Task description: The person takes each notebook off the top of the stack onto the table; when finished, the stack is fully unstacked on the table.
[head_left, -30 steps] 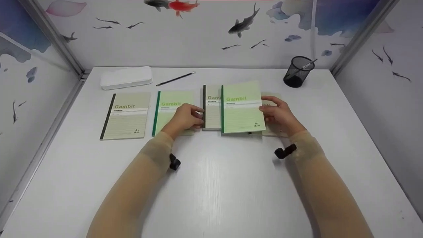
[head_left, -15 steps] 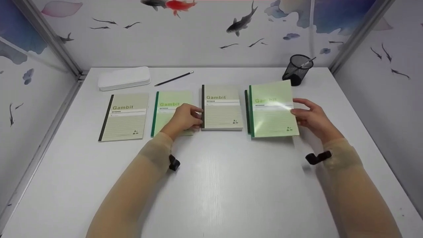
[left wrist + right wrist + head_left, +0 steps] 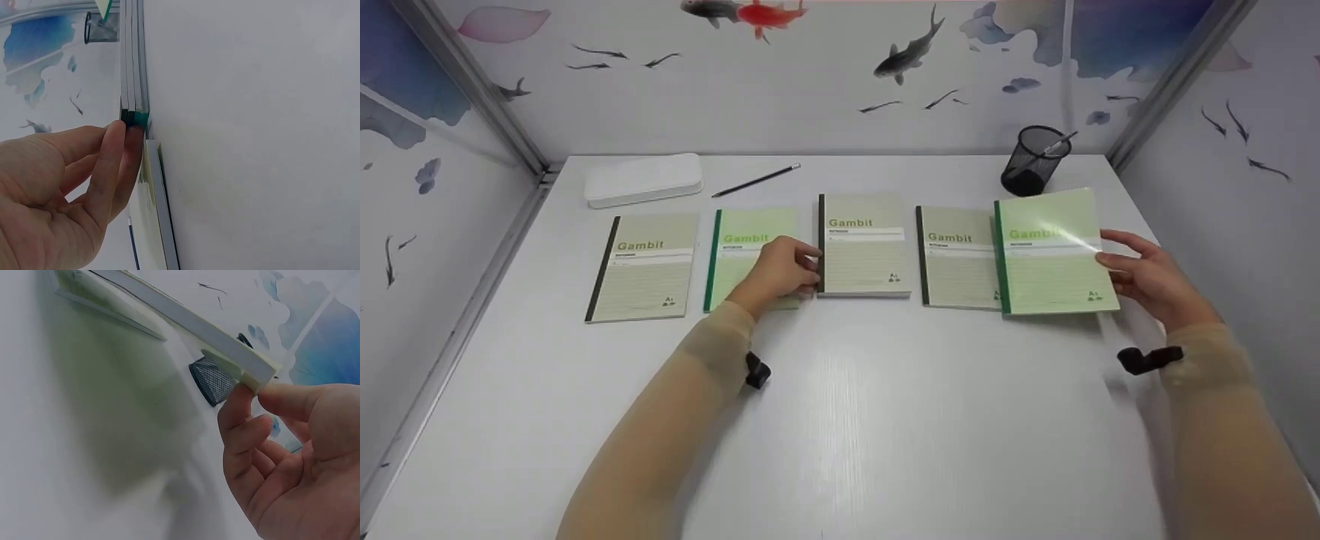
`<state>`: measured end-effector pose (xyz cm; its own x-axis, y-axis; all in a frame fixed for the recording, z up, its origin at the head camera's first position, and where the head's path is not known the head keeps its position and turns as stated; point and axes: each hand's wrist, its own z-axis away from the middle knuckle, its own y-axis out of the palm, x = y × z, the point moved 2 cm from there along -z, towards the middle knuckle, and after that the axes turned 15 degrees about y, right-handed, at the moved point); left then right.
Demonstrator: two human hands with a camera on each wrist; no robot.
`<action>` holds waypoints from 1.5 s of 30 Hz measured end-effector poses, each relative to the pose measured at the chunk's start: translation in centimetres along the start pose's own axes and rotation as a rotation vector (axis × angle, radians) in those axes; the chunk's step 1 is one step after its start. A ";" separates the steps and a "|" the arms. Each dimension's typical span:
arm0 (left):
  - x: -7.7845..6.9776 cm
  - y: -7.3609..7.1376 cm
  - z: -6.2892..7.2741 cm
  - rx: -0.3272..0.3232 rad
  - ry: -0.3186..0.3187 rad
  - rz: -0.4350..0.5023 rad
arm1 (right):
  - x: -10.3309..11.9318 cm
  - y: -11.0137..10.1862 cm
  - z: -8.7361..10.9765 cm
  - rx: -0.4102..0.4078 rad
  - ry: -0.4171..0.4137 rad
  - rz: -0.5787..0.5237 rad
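Note:
In the head view my right hand [image 3: 1159,274] pinches the right edge of a pale green notebook [image 3: 1050,277] with a green spine. Raised off the table, this notebook overlaps a beige notebook [image 3: 956,277]. My left hand [image 3: 772,271] touches the spine side of a notebook stack [image 3: 862,259] with its fingertips; a beige cover lies on top. In the left wrist view, dark and green spines show in that stack [image 3: 134,56]. Another green notebook [image 3: 727,281] lies partly under the left hand and forearm. A beige notebook [image 3: 641,277] lies at far left.
At the back left of the white table [image 3: 847,420] lies a white case [image 3: 645,180], with a pencil [image 3: 756,181] beside it. A black mesh pen cup [image 3: 1031,161] holding a pen stands at the back right. Walls with painted fish enclose the table.
My right hand has carried the green notebook rightward, off the middle stack and across the beige notebook, which now shows mostly uncovered. The left hand has stayed at the stack.

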<state>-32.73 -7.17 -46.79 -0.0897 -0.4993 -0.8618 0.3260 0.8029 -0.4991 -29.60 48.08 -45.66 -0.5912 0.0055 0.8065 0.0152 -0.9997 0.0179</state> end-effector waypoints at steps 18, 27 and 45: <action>-0.2 0.3 -0.3 -0.004 -0.010 -0.032 | -0.9 -3.4 -0.4 -0.197 0.055 0.235; -0.5 0.5 -0.3 -0.004 0.008 -0.043 | -1.8 -3.5 -1.4 -0.438 0.010 0.529; -0.7 0.4 -0.4 -0.006 -0.016 -0.094 | -1.0 0.9 -2.0 -0.581 -0.129 0.788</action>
<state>-32.88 -6.35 -46.44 -0.1050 -0.5778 -0.8094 0.3115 0.7538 -0.5785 -30.58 47.18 -47.64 -0.4885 -0.6993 0.5219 -0.0516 -0.5739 -0.8173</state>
